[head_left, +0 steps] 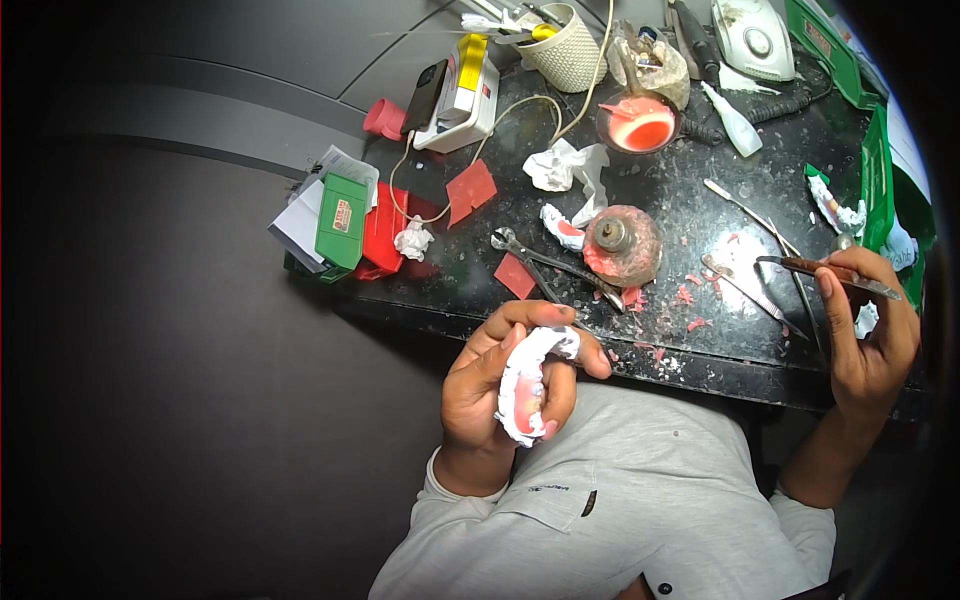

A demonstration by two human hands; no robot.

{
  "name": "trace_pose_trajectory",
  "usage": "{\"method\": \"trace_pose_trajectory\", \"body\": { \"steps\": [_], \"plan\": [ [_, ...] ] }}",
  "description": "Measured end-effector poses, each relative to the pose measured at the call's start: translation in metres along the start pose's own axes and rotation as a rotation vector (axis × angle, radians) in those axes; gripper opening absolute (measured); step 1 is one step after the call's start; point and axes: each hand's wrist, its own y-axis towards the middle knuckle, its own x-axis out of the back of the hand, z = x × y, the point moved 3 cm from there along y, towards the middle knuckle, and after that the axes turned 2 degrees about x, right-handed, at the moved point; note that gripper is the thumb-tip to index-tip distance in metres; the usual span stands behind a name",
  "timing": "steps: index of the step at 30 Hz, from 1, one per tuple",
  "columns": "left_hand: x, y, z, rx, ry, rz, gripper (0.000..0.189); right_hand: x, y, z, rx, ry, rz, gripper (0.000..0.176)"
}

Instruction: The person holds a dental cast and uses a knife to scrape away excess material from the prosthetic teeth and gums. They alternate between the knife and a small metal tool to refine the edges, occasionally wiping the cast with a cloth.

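My left hand (pixel 480 385) grips a white, curved dental cast (pixel 522 385) with pink wax along its inner side, held in front of the table's near edge. Over the right part of the table, my right hand (pixel 870 320) pinches a knife-like tool (pixel 830 271) with a brown handle, its blade toward the right. Below that tool, several metal instruments (pixel 750 290) lie on the black table. A round burner (pixel 620 245) with a metal cap stands near the middle, with a second white cast piece (pixel 562 228) at its left and pliers (pixel 560 268) in front.
Pink wax sheets (pixel 470 192) and crumpled tissue (pixel 565 168) lie behind the pliers. A bowl of red wax (pixel 640 125), a white woven basket (pixel 570 55) and a white device (pixel 753 40) stand at the back. Green boxes (pixel 342 225) are at the left; wax scraps (pixel 697 324) litter the front.
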Motion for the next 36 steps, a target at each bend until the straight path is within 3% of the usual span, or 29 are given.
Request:
{"method": "trace_pose_trajectory", "body": {
  "steps": [3, 5, 7, 11, 13, 15, 22, 28, 32, 36],
  "plan": [
    [0.003, 0.001, 0.000, 0.000, -0.013, -0.051, 0.049, -0.002, 0.003, 0.001, 0.001, 0.053, -0.033, 0.011],
    [0.010, 0.002, -0.002, 0.027, 0.006, -0.022, 0.058, -0.003, 0.013, 0.004, 0.072, -0.031, 0.023, 0.023],
    [0.011, 0.000, -0.001, 0.015, -0.031, -0.118, 0.062, -0.005, 0.012, 0.004, -0.009, -0.024, 0.075, 0.024],
    [0.015, -0.003, 0.001, 0.069, 0.040, -0.097, 0.083, -0.010, 0.011, -0.002, 0.023, -0.111, 0.134, 0.025],
    [0.016, -0.006, 0.006, 0.112, 0.038, -0.025, 0.093, -0.014, 0.011, -0.005, -0.069, -0.076, 0.137, 0.025],
    [0.014, -0.009, 0.011, 0.142, 0.004, -0.089, 0.098, -0.017, 0.012, -0.003, -0.008, -0.149, 0.155, 0.026],
    [0.011, -0.017, 0.010, 0.072, 0.098, -0.123, 0.097, -0.025, 0.017, 0.000, -0.033, -0.200, 0.255, 0.040],
    [0.016, -0.022, 0.009, 0.016, 0.095, -0.088, 0.093, -0.030, 0.017, -0.001, -0.050, -0.209, 0.270, 0.040],
    [0.017, -0.023, 0.008, -0.074, 0.254, -0.119, 0.094, -0.031, 0.017, -0.003, -0.015, -0.253, 0.318, 0.038],
    [0.017, -0.024, 0.008, -0.197, 0.386, -0.151, 0.095, -0.035, 0.012, -0.006, -0.115, -0.206, 0.295, 0.030]
  ]
}}
